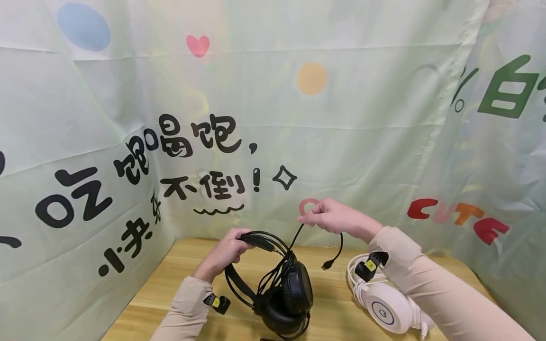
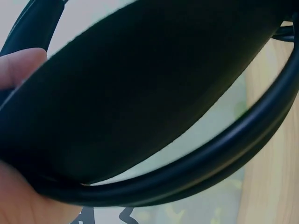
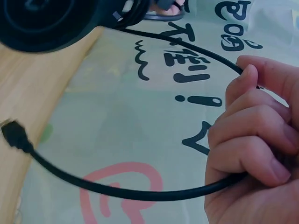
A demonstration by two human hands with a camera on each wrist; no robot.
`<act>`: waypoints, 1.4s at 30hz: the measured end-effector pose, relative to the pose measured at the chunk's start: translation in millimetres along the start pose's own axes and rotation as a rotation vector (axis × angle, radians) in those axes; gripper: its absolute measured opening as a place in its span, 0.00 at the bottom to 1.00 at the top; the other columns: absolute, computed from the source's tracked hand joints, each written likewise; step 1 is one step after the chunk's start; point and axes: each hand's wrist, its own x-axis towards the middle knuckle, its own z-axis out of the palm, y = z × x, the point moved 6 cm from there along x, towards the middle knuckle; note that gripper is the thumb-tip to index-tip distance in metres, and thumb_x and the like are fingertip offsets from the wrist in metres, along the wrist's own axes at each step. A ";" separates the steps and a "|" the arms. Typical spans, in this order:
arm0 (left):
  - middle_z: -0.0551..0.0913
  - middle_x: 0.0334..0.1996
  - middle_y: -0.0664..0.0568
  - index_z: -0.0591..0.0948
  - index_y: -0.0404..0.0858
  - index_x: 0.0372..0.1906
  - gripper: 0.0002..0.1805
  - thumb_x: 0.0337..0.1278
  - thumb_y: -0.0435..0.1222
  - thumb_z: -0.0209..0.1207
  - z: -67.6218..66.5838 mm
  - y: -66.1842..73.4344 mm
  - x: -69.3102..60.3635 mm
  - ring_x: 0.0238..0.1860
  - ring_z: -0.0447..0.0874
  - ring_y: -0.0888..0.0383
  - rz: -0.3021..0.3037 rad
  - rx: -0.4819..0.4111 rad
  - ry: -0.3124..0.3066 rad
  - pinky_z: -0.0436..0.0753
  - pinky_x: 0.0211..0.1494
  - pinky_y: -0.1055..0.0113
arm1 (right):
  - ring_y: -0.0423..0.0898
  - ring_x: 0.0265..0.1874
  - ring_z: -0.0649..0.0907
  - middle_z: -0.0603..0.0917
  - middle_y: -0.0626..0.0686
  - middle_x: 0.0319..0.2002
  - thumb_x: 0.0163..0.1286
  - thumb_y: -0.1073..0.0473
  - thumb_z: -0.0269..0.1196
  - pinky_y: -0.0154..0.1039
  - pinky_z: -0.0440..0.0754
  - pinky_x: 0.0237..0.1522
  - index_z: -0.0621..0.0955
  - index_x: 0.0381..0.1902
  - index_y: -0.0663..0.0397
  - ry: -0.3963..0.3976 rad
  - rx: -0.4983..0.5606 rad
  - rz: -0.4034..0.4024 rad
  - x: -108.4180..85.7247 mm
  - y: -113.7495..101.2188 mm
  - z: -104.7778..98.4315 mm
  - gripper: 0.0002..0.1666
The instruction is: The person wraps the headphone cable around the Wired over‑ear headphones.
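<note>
Black over-ear headphones (image 1: 298, 286) are held up at the headband by my left hand (image 1: 228, 251), tilted over the wooden table. In the left wrist view the padded headband (image 2: 140, 88) fills much of the picture, with my thumb and finger around it. Several loops of black cable (image 1: 268, 274) hang about the headband and ear cups. My right hand (image 1: 332, 215), raised to the right, grips the cable with curled fingers. A stretch of cable (image 3: 196, 49) runs from it to the headphones. Its free end hangs down with a small plug (image 3: 15, 135).
White headphones (image 1: 390, 305) with a coiled white cable lie on the wooden table (image 1: 170, 279) at the right, below my right forearm. Pale green printed curtains (image 1: 362, 156) stand behind the table and on both sides.
</note>
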 end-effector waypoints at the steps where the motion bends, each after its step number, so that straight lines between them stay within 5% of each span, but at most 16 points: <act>1: 0.56 0.17 0.61 0.80 0.26 0.46 0.10 0.64 0.26 0.52 -0.4 -0.2 0.3 0.16 0.50 0.65 -0.001 0.016 0.011 0.56 0.19 0.74 | 0.37 0.15 0.60 0.66 0.39 0.15 0.77 0.44 0.65 0.31 0.60 0.19 0.70 0.21 0.46 -0.001 0.007 -0.001 -1.0 -1.3 -1.1 0.26; 5: 0.58 0.19 0.60 0.80 0.27 0.44 0.09 0.65 0.29 0.55 -3.0 -1.2 0.7 0.16 0.52 0.63 -0.012 0.108 0.067 0.58 0.19 0.73 | 0.35 0.22 0.79 0.72 0.40 0.12 0.78 0.46 0.63 0.31 0.58 0.19 0.70 0.21 0.47 0.000 0.049 -0.009 -6.4 -7.7 -7.1 0.26; 7: 0.59 0.19 0.60 0.81 0.29 0.43 0.08 0.66 0.30 0.55 -4.8 -3.3 1.0 0.16 0.53 0.63 -0.028 0.156 0.101 0.60 0.19 0.72 | 0.41 0.38 0.91 0.70 0.42 0.09 0.79 0.45 0.62 0.31 0.57 0.18 0.69 0.20 0.47 -0.003 0.068 -0.011 -9.4 -10.6 -9.3 0.28; 10: 0.61 0.19 0.59 0.84 0.33 0.45 0.09 0.67 0.31 0.55 -7.9 -6.5 1.6 0.16 0.55 0.62 -0.054 0.203 0.166 0.61 0.19 0.72 | 0.50 0.58 0.91 0.75 0.46 0.09 0.80 0.44 0.62 0.31 0.56 0.18 0.68 0.19 0.48 -0.004 0.077 -0.025 -14.3 -14.9 -10.6 0.30; 14: 0.62 0.18 0.59 0.86 0.35 0.47 0.11 0.66 0.31 0.56 -10.9 -7.7 3.2 0.15 0.55 0.62 -0.070 0.203 0.261 0.61 0.19 0.71 | 0.45 0.39 0.90 0.75 0.45 0.11 0.80 0.44 0.62 0.32 0.57 0.18 0.68 0.19 0.48 -0.002 0.057 -0.047 -19.6 -20.4 -8.3 0.30; 17: 0.63 0.17 0.59 0.86 0.36 0.43 0.09 0.64 0.31 0.58 -11.2 -6.1 3.9 0.14 0.55 0.62 -0.069 0.200 0.323 0.61 0.19 0.70 | 0.40 0.18 0.72 0.68 0.41 0.09 0.79 0.45 0.62 0.32 0.60 0.19 0.68 0.20 0.48 0.004 0.041 -0.060 -22.3 -24.1 -5.8 0.28; 22: 0.70 0.21 0.56 0.83 0.38 0.32 0.04 0.61 0.31 0.59 -12.4 -5.9 6.6 0.23 0.63 0.58 -0.059 0.240 0.400 0.66 0.33 0.65 | 0.38 0.13 0.58 0.62 0.41 0.11 0.79 0.45 0.62 0.33 0.61 0.21 0.69 0.21 0.48 0.015 0.032 -0.069 -26.3 -30.0 -3.4 0.27; 24: 0.72 0.25 0.54 0.82 0.38 0.30 0.04 0.60 0.32 0.60 -13.3 -7.2 7.6 0.29 0.64 0.56 -0.060 0.263 0.422 0.66 0.39 0.62 | 0.39 0.17 0.71 0.81 0.47 0.19 0.79 0.45 0.62 0.35 0.66 0.24 0.68 0.21 0.48 0.021 0.034 -0.078 -28.3 -32.8 -3.7 0.27; 26: 0.73 0.27 0.53 0.82 0.39 0.29 0.04 0.60 0.32 0.61 -14.5 -8.8 7.9 0.32 0.65 0.55 -0.069 0.283 0.443 0.65 0.42 0.60 | 0.42 0.33 0.85 0.91 0.56 0.41 0.80 0.46 0.61 0.36 0.72 0.30 0.69 0.20 0.49 0.026 0.027 -0.092 -30.0 -35.3 -4.4 0.28; 27: 0.73 0.27 0.52 0.82 0.39 0.30 0.04 0.60 0.32 0.61 -15.3 -9.8 7.9 0.32 0.65 0.55 -0.078 0.294 0.454 0.65 0.42 0.60 | 0.44 0.45 0.88 0.91 0.60 0.52 0.81 0.47 0.60 0.36 0.72 0.30 0.69 0.20 0.49 0.027 0.026 -0.105 -30.8 -37.3 -4.7 0.28; 29: 0.74 0.28 0.51 0.83 0.39 0.31 0.04 0.61 0.33 0.61 -17.1 -12.2 8.2 0.33 0.66 0.53 -0.100 0.318 0.472 0.65 0.42 0.60 | 0.46 0.49 0.87 0.82 0.61 0.70 0.83 0.48 0.59 0.36 0.69 0.27 0.69 0.20 0.50 0.032 0.033 -0.134 -32.7 -40.7 -5.8 0.28; 32: 0.84 0.36 0.49 0.87 0.40 0.35 0.05 0.61 0.35 0.62 -20.6 -15.3 8.3 0.41 0.77 0.52 -0.126 0.352 0.512 0.72 0.47 0.58 | 0.48 0.59 0.86 0.88 0.57 0.43 0.85 0.50 0.56 0.35 0.72 0.32 0.69 0.21 0.53 0.026 0.027 -0.168 -34.7 -45.4 -5.2 0.28; 34: 0.89 0.46 0.45 0.89 0.39 0.39 0.08 0.61 0.35 0.62 -22.3 -16.4 8.3 0.49 0.82 0.47 -0.131 0.362 0.527 0.77 0.54 0.53 | 0.50 0.61 0.85 0.79 0.50 0.26 0.85 0.51 0.56 0.35 0.74 0.40 0.69 0.22 0.57 0.017 0.023 -0.186 -36.2 -47.9 -3.8 0.28; 37: 0.88 0.62 0.43 0.91 0.40 0.49 0.15 0.61 0.36 0.61 -24.0 -17.7 8.3 0.67 0.82 0.41 -0.135 0.361 0.544 0.78 0.67 0.43 | 0.55 0.79 0.73 0.71 0.46 0.17 0.85 0.53 0.56 0.37 0.74 0.42 0.71 0.25 0.61 0.010 0.021 -0.198 -38.0 -50.4 -1.9 0.27; 39: 0.86 0.65 0.42 0.90 0.39 0.54 0.18 0.62 0.36 0.60 -24.2 -17.8 8.7 0.69 0.80 0.40 -0.137 0.361 0.544 0.77 0.69 0.40 | 0.55 0.77 0.75 0.76 0.46 0.20 0.85 0.54 0.56 0.37 0.71 0.34 0.73 0.26 0.62 0.016 0.024 -0.203 -39.4 -52.0 -1.5 0.25; 42: 0.87 0.64 0.42 0.89 0.39 0.58 0.21 0.62 0.36 0.60 -25.2 -18.7 9.2 0.63 0.83 0.43 -0.148 0.365 0.560 0.79 0.62 0.48 | 0.46 0.40 0.87 0.73 0.44 0.18 0.85 0.53 0.56 0.35 0.62 0.22 0.78 0.28 0.59 0.028 0.016 -0.178 -42.3 -53.0 -1.0 0.23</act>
